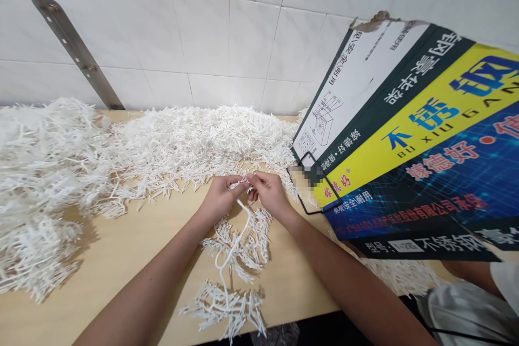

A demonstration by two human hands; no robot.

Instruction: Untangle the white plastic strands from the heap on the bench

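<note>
A tiled wall (227,38) rises behind the printed carton (405,143), and the pale surface (121,259) spreads to the carton's left. The carton leans at an angle, perhaps as a divider, since white pieces show beyond its lower edge too. A long heap of white sprigs (211,132) runs left from the carton along the wall, probably pushed back so that the near part stays free for handwork. Left of the carton's lower corner, a white branching strand (225,303) hangs from the hands and trails toward the near edge, its tufts spread apart, which likely helps keep them from tangling. The left hand (222,194) and the right hand (268,190) meet between the heap and the strand, left of the carton. Each grip is pinched on the strand's top end, thumb against finger, seemingly for fine control; the fingers partly hide what lies between them.
</note>
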